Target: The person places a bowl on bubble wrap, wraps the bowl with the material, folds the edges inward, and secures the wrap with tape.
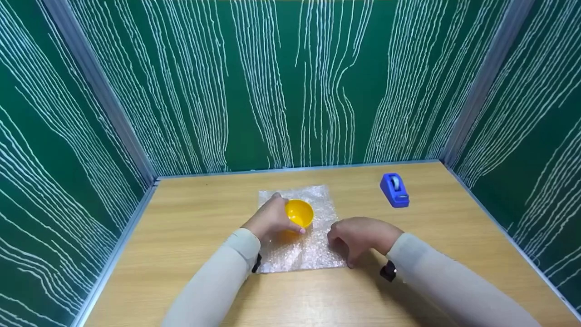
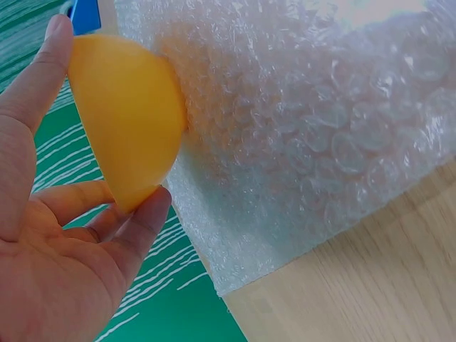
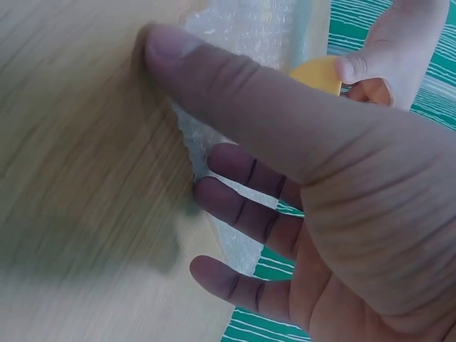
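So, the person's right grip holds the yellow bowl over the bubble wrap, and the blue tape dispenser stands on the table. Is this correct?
Not quite: it is the left grip that holds the yellow bowl over the bubble wrap, as the head view shows. The blue tape dispenser does stand on the table.

Head view: the left side of the bowl (image 1: 302, 210) is hidden behind the left hand (image 1: 273, 216); both sleeves (image 1: 213, 277) are cut off by the lower edge. Left-wrist view: the dispenser (image 2: 87, 17) and wrap (image 2: 335, 114) are cropped above, the latter also at right; the bowl's inside is hidden. Right-wrist view: the right hand (image 3: 342, 192) hides most of the bowl; fingertip contact with the wrap cannot be told.
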The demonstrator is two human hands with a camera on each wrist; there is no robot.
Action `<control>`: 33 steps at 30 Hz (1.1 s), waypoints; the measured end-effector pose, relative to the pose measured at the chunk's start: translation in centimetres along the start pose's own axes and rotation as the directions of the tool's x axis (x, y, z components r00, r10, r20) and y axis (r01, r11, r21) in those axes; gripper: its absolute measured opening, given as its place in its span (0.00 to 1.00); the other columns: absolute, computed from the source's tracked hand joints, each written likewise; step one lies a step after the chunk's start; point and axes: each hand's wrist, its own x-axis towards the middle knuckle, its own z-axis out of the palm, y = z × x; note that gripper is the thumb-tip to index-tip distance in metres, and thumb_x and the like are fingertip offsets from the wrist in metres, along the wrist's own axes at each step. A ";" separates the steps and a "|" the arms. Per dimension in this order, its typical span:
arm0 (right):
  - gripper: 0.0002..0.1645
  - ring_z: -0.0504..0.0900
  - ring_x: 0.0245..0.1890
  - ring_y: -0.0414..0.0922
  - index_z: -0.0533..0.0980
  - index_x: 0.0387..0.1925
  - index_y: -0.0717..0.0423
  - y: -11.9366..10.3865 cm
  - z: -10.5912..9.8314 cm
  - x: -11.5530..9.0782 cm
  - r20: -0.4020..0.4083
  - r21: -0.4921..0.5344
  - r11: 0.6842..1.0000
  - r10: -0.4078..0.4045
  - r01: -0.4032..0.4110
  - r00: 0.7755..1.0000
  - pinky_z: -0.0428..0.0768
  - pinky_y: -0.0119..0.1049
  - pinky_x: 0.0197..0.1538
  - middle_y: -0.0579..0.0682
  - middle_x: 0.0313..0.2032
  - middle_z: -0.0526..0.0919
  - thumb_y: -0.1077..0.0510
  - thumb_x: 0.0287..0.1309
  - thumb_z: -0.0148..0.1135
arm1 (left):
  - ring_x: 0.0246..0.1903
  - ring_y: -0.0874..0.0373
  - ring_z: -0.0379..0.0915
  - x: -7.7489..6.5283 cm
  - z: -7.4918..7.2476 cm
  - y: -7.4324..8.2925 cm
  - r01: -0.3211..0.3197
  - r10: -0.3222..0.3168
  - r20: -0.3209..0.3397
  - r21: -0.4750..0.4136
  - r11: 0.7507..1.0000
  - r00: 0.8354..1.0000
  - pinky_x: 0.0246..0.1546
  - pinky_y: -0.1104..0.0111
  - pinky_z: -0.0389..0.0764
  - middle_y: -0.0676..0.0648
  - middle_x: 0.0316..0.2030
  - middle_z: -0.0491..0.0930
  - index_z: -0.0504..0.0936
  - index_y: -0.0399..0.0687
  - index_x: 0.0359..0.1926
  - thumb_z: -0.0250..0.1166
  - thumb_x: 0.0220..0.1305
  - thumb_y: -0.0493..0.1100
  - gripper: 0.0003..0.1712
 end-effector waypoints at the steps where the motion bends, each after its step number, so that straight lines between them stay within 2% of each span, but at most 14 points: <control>1: 0.37 0.81 0.42 0.42 0.88 0.58 0.37 0.0 0.0 0.0 0.001 -0.003 1.000 -0.003 0.003 1.000 0.90 0.47 0.65 0.37 0.46 0.87 0.51 0.45 0.97 | 0.52 0.47 0.80 0.0 0.0 0.0 0.002 -0.002 0.000 -0.001 1.000 1.000 0.68 0.54 0.88 0.46 0.53 0.81 0.71 0.44 0.73 0.95 0.46 0.54 0.59; 6: 0.35 0.82 0.43 0.42 0.89 0.59 0.40 -0.1 0.0 0.0 -0.007 -0.003 1.000 -0.005 0.005 1.000 0.90 0.47 0.66 0.38 0.48 0.89 0.54 0.48 0.95 | 0.53 0.47 0.80 0.0 -0.1 0.1 0.012 -0.012 0.003 0.006 1.000 1.000 0.69 0.54 0.87 0.45 0.54 0.81 0.70 0.44 0.75 0.95 0.47 0.54 0.60; 11: 0.29 0.84 0.42 0.42 0.91 0.59 0.41 -0.4 0.0 -0.2 -0.032 0.007 1.000 0.005 -0.005 0.999 0.91 0.50 0.67 0.41 0.50 0.93 0.63 0.57 0.88 | 0.52 0.46 0.81 -0.1 -0.1 0.1 -0.004 0.004 0.001 0.021 1.000 1.000 0.68 0.54 0.88 0.44 0.54 0.81 0.71 0.41 0.74 0.95 0.47 0.54 0.60; 16: 0.23 0.81 0.36 0.44 0.93 0.50 0.42 -0.2 -0.4 -0.4 -0.077 0.029 1.000 -0.007 0.010 0.997 0.91 0.44 0.57 0.40 0.40 0.91 0.71 0.61 0.78 | 0.51 0.46 0.81 -0.2 -0.1 0.1 -0.027 0.027 -0.002 0.029 0.999 1.000 0.67 0.54 0.89 0.43 0.52 0.82 0.71 0.40 0.71 0.96 0.46 0.54 0.59; 19: 0.14 0.80 0.33 0.43 0.91 0.44 0.43 0.1 -0.7 -0.4 -0.109 0.035 0.999 -0.010 0.014 0.994 0.87 0.39 0.49 0.39 0.34 0.86 0.67 0.67 0.77 | 0.51 0.46 0.81 -0.2 -0.1 0.1 -0.016 0.016 -0.004 0.022 1.000 1.000 0.67 0.54 0.88 0.44 0.52 0.81 0.71 0.41 0.71 0.96 0.46 0.54 0.58; 22: 0.09 0.79 0.32 0.43 0.90 0.42 0.45 0.4 -1.1 -0.4 -0.142 0.036 0.999 -0.021 0.027 0.990 0.87 0.40 0.48 0.40 0.32 0.86 0.64 0.71 0.75 | 0.52 0.47 0.81 -0.2 -0.1 0.1 -0.009 0.009 -0.003 0.013 1.000 1.000 0.68 0.54 0.88 0.44 0.53 0.81 0.71 0.42 0.71 0.96 0.46 0.54 0.58; 26: 0.10 0.82 0.34 0.42 0.93 0.49 0.47 0.6 -1.6 -0.3 -0.173 0.062 0.998 -0.012 0.024 0.985 0.93 0.45 0.57 0.40 0.37 0.91 0.63 0.75 0.72 | 0.53 0.47 0.81 -0.2 0.0 0.1 0.011 -0.011 -0.002 0.000 1.000 1.000 0.70 0.54 0.87 0.45 0.54 0.81 0.70 0.42 0.74 0.95 0.47 0.53 0.61; 29: 0.12 0.84 0.38 0.42 0.93 0.55 0.46 0.7 -1.9 -0.2 -0.188 0.098 0.995 0.000 0.018 0.982 0.93 0.48 0.62 0.41 0.42 0.94 0.60 0.76 0.73 | 0.55 0.47 0.81 -0.3 0.1 0.2 0.030 -0.030 0.000 0.004 1.000 1.000 0.73 0.53 0.86 0.44 0.57 0.82 0.67 0.41 0.80 0.95 0.48 0.53 0.65; 33: 0.14 0.87 0.41 0.44 0.93 0.58 0.49 0.8 -2.2 -0.2 -0.211 0.130 0.991 -0.001 0.029 0.977 0.93 0.51 0.63 0.46 0.47 0.96 0.60 0.76 0.74 | 0.56 0.46 0.80 -0.2 0.0 0.4 0.019 -0.019 0.004 0.032 0.999 1.000 0.75 0.52 0.84 0.42 0.63 0.80 0.66 0.39 0.83 0.94 0.50 0.55 0.67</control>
